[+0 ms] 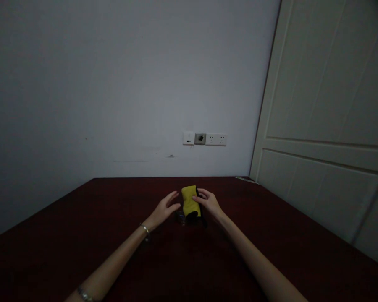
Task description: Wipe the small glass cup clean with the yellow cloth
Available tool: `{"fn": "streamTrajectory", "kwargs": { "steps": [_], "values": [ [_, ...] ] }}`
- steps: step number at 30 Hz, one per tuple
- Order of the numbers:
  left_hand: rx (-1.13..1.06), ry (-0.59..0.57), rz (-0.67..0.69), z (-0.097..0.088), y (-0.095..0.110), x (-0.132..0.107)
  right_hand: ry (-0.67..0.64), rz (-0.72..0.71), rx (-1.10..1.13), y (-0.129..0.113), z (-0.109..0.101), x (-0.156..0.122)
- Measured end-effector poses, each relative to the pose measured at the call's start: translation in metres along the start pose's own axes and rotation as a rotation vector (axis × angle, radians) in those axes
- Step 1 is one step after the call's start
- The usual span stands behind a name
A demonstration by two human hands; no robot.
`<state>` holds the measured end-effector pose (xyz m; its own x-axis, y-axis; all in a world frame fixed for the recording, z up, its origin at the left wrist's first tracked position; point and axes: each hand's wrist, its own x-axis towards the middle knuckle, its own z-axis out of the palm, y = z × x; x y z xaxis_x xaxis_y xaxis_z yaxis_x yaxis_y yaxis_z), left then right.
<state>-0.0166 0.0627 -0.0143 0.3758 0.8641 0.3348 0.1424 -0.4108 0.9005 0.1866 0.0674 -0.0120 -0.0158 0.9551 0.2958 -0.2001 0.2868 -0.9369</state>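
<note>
Surface: dark red table point(82, 235).
Right hand point(209, 202): I see fingers pinching yellow cloth point(190, 201), 12 o'clock.
Left hand point(164, 209): open, just beside cloth.

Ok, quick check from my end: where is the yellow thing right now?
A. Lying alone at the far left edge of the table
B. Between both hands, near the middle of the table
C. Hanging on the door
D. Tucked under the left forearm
B. The yellow thing sits between the left hand and the right hand, whose fingers touch its side, over the dark red table.
</note>
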Motion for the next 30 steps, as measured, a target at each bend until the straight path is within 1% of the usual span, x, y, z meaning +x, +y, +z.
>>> {"fn": "streamTrajectory", "kwargs": {
  "steps": [1,3,6,9,12,15,17,18,20,21,23,24,26,28,30],
  "values": [
    [-0.055,0.016,-0.001,0.0,0.003,0.002,-0.014,-0.021,-0.015,0.0,0.002,-0.001],
    [-0.096,0.053,-0.019,0.001,0.009,0.005,-0.046,-0.071,-0.039,0.002,0.008,-0.003],
    [-0.083,0.11,-0.023,0.003,0.014,0.004,-0.106,-0.138,-0.076,0.006,0.016,-0.007],
    [-0.037,0.131,-0.022,0.004,0.017,0.001,-0.158,-0.176,-0.101,0.008,0.023,-0.013],
    [-0.071,0.16,-0.012,0.002,0.022,-0.001,-0.193,-0.18,-0.117,0.005,0.023,-0.014],
    [-0.18,0.259,0.043,-0.01,0.027,0.003,-0.166,-0.176,-0.187,0.0,0.012,-0.01],
    [-0.161,0.329,0.077,-0.024,0.032,0.01,-0.126,-0.194,-0.277,0.001,0.003,-0.007],
    [-0.109,0.34,0.07,-0.031,0.034,0.014,-0.13,-0.193,-0.324,0.002,-0.001,-0.006],
    [0.079,0.266,0.041,-0.044,0.039,0.023,-0.189,-0.139,-0.403,0.009,-0.006,-0.006],
    [0.194,0.194,0.037,-0.048,0.041,0.027,-0.23,-0.09,-0.433,0.013,-0.007,-0.007],
    [0.384,0.034,0.075,-0.052,0.047,0.036,-0.298,0.013,-0.468,0.024,-0.007,-0.008],
    [0.473,-0.076,0.111,-0.051,0.05,0.04,-0.32,0.048,-0.475,0.029,-0.007,-0.009],
    [0.641,-0.292,0.204,-0.046,0.057,0.047,-0.351,0.071,-0.473,0.039,-0.006,-0.01],
    [0.794,-0.448,0.259,-0.037,0.062,0.053,-0.366,0.063,-0.474,0.046,-0.006,-0.011],
    [0.93,-0.583,0.256,-0.026,0.065,0.058,-0.371,0.048,-0.478,0.049,-0.005,-0.012]
  ]
}}
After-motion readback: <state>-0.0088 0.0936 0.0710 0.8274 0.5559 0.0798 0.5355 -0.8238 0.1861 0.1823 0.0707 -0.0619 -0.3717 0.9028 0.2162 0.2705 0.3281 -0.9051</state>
